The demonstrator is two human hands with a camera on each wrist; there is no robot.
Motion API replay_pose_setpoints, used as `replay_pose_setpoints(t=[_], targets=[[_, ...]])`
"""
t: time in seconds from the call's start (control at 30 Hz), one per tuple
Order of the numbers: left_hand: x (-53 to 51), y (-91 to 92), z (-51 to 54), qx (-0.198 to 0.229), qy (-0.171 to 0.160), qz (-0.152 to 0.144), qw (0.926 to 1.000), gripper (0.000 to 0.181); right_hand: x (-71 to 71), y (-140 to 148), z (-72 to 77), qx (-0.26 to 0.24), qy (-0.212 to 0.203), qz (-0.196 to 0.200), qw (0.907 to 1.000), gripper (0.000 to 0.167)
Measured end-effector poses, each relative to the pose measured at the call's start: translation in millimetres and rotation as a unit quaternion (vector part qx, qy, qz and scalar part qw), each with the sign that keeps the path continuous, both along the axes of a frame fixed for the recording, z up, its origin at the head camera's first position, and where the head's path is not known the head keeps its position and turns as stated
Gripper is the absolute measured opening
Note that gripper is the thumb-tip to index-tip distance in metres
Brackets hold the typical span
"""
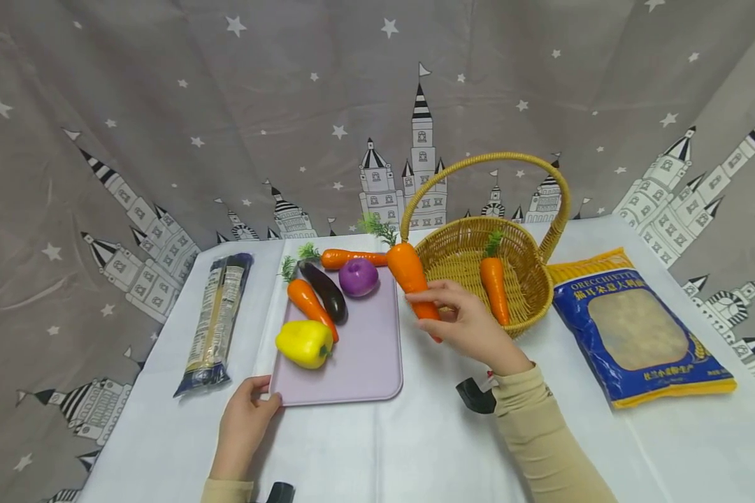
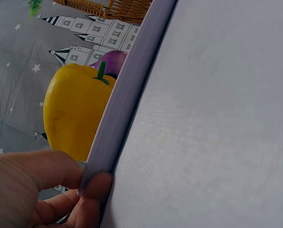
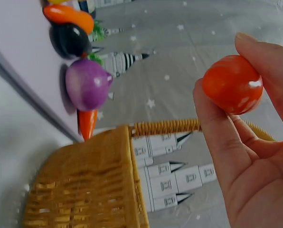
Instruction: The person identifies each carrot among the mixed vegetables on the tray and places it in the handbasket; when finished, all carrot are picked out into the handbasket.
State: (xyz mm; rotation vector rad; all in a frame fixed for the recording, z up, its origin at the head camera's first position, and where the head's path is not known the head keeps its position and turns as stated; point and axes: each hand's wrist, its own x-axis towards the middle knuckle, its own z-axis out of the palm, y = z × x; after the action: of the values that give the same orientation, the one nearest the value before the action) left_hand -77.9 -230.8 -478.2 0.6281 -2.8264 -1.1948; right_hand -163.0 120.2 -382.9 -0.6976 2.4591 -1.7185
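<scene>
My right hand (image 1: 468,323) pinches an orange carrot (image 1: 409,271) between thumb and fingers, its green top pointing up and away. The carrot is held in the air between the tray and the wicker basket (image 1: 544,297); in the right wrist view the carrot (image 3: 232,84) shows end-on. Another carrot (image 1: 494,286) lies inside the basket. With thumb and fingers my left hand (image 1: 245,423) grips the near left corner of the lilac tray (image 1: 368,363). On the tray are a yellow bell pepper (image 1: 305,344), a carrot (image 1: 310,304), an eggplant (image 1: 326,290), a purple onion (image 1: 358,278) and another carrot (image 1: 349,259) at the back.
A long clear pasta packet (image 1: 217,318) lies left of the tray. To the basket's right is a blue and yellow orecchiette bag (image 1: 638,328). The basket's tall handle (image 1: 487,159) arches over it. A grey curtain (image 1: 289,84) with castles hangs behind the white table (image 1: 440,447).
</scene>
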Motion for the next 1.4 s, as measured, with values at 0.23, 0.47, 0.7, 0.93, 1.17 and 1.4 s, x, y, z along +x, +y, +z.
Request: replay_pose_setpoints(t=[0.23,0.47,0.7,0.93,1.17,1.4], targets=[[-1.2,0.1,1.6,0.0,-0.005,0.001,1.0,0.045,-3.9,15.0,-5.5,-0.006,0.008,-0.037,0.9993,0.039],[-1.0,-0.1,1.7,0.0,-0.006,0.001,1.0,0.045,-6.9,31.9,-14.5,0.005,0.005,-0.067,0.9977,0.038],[-0.8,-0.5,1.8,0.001,-0.002,-0.001,1.0,0.045,-10.5,43.6,-20.0,0.006,-0.003,-0.099,0.995,0.042],[-0.3,-0.1,1.4,0.001,-0.003,-0.001,1.0,0.045,-16.3,50.3,-23.8,0.016,-0.047,-0.139,0.989,0.043],[-0.2,-0.3,0.9,0.002,-0.008,0.0,1.0,0.045,-25.8,51.1,-28.3,0.069,-0.025,-0.177,0.9814,0.045],[-0.6,-1.3,-0.4,0.004,-0.004,0.001,1.0,0.045,-34.3,47.9,-33.7,0.166,0.01,-0.208,0.9639,0.044]])
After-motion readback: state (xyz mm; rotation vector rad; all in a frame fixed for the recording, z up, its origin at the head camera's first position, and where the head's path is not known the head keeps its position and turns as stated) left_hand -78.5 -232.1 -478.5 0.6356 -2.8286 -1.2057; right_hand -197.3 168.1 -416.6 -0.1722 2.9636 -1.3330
